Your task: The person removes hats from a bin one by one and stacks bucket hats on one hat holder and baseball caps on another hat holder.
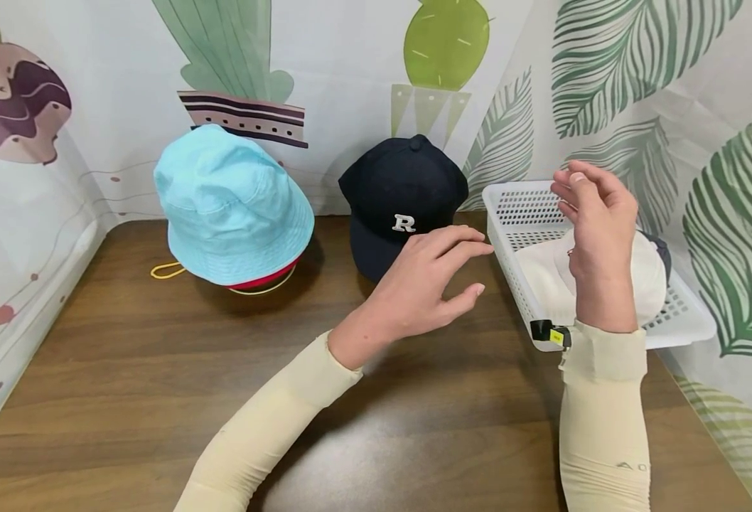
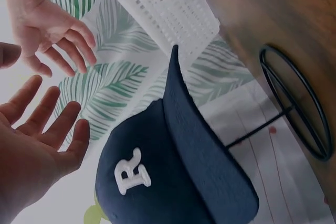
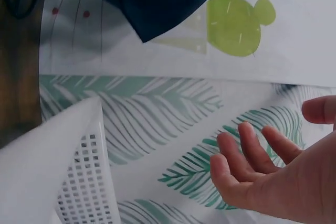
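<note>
A navy baseball cap [image 1: 401, 185] with a white letter R sits on a black wire stand [image 2: 296, 103], whose ring base shows in the left wrist view. My left hand [image 1: 423, 281] hovers in front of this cap, fingers loosely spread and holding nothing. On the right, my right hand [image 1: 603, 227] is raised over the white plastic basket [image 1: 513, 277], its fingers slightly bent around nothing. Inside the basket lies a white cap [image 1: 647, 277], partly hidden behind that hand and wrist.
A light blue bucket hat [image 1: 229, 203] with a red underside and a yellow cord loop [image 1: 167, 270] stands at the left. The brown wooden table [image 1: 158, 398] meets printed cloth walls at the back and sides.
</note>
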A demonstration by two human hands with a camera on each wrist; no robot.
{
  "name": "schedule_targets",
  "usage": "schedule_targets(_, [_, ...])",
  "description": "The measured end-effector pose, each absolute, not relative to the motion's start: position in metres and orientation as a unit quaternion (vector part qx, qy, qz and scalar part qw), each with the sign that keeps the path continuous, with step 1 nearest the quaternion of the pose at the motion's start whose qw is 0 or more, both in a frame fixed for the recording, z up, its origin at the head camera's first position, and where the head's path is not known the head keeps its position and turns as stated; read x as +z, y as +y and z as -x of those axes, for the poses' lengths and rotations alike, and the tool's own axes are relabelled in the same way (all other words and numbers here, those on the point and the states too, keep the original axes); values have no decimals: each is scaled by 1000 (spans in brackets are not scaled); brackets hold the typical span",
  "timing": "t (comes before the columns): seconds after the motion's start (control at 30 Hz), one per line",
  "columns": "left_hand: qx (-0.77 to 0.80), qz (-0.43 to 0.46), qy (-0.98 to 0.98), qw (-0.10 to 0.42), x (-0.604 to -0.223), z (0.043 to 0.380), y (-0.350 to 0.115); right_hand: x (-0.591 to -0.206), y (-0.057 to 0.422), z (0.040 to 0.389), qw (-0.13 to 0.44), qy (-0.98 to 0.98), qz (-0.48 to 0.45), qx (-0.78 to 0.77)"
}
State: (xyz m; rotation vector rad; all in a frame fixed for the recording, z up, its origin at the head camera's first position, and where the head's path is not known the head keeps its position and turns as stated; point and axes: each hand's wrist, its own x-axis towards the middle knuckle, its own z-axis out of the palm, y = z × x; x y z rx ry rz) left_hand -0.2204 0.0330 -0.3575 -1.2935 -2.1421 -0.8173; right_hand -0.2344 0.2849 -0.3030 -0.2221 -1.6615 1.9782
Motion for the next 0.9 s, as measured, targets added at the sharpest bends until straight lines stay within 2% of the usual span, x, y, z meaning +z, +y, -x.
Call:
schedule_targets(0.57, [-269, 490, -800, 218, -369, 216, 60, -297, 298, 229, 265, -581, 77, 766])
schedule_targets(0.9, [-258, 502, -802, 194, -379, 215, 75, -298, 316, 229, 298, -575, 82, 758])
